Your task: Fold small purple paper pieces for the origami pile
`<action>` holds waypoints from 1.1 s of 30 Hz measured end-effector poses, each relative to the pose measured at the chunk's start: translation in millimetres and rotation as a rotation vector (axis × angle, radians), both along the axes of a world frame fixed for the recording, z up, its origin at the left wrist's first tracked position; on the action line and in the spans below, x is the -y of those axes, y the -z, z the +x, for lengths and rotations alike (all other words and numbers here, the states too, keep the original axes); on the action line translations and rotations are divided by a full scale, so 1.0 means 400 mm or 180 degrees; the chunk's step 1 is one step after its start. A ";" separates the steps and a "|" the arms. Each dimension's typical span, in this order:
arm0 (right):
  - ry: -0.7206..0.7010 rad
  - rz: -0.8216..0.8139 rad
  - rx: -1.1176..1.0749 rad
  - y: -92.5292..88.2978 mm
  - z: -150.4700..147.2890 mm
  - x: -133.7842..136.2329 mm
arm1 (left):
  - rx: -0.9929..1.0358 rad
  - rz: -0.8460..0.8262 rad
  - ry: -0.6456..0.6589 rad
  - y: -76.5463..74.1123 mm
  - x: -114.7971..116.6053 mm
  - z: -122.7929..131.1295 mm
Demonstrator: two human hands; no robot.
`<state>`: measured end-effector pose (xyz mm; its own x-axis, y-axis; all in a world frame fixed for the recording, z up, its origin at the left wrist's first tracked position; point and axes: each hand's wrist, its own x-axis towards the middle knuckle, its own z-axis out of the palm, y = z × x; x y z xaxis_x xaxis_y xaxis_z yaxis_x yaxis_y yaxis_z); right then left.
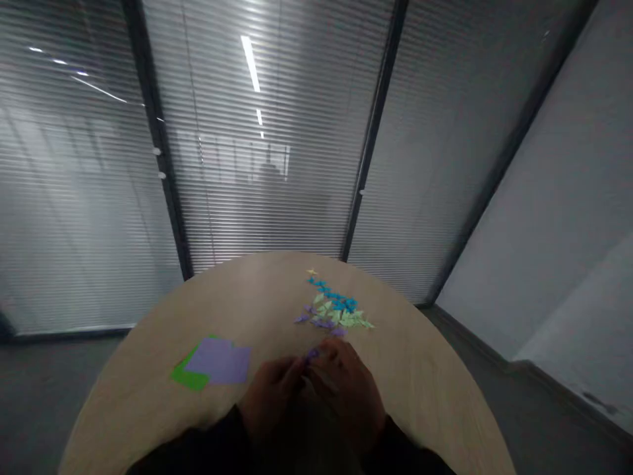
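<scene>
the small purple piece [312,355] is at the low middle of the frame, up at the fingertips of both hands. the right hand [341,382] has its fingers bent in and seems to pinch it. the left hand [279,386] is curled too, with its tips right by the piece, but it is too dark to tell if it grips. a good many little pieces look done, right of the middle: one yellow piece [311,272] at the top, then a slanting row of blue pieces [339,302], then pale green pieces [350,319] and some purple pieces [324,324]. the one in the hands does not look finished, but i cannot tell how much is left on it. at the lower left, purple sheets [212,359] lie partly over a bright green sheet [190,378], and these look like stuff not used yet. the sheets are flat and smooth like paper, with straight sides. the little pieces look pointy and folded, a bit like stars or leaves. the table [410,376] is round and looks like light wood.
</scene>
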<state>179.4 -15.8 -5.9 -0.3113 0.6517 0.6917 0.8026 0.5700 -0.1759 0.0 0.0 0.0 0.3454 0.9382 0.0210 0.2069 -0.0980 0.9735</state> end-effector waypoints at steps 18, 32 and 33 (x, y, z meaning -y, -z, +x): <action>0.0249 0.0732 0.0505 0.002 -0.013 0.019 | 0.0474 -0.0357 0.0120 -0.001 -0.002 0.001; -0.0120 -0.1153 -0.1630 -0.038 -0.028 0.029 | 0.0109 -0.0094 0.0187 -0.005 0.002 -0.008; -0.0151 -0.1168 -0.1677 -0.041 -0.028 0.029 | 0.0108 -0.0105 0.0194 -0.005 0.002 -0.008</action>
<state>168.2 -27.4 10.3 -0.0250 0.8689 0.4943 0.5309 0.4305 -0.7299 -3.4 -0.8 2.0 0.4017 0.9158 0.0031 0.1683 -0.0772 0.9827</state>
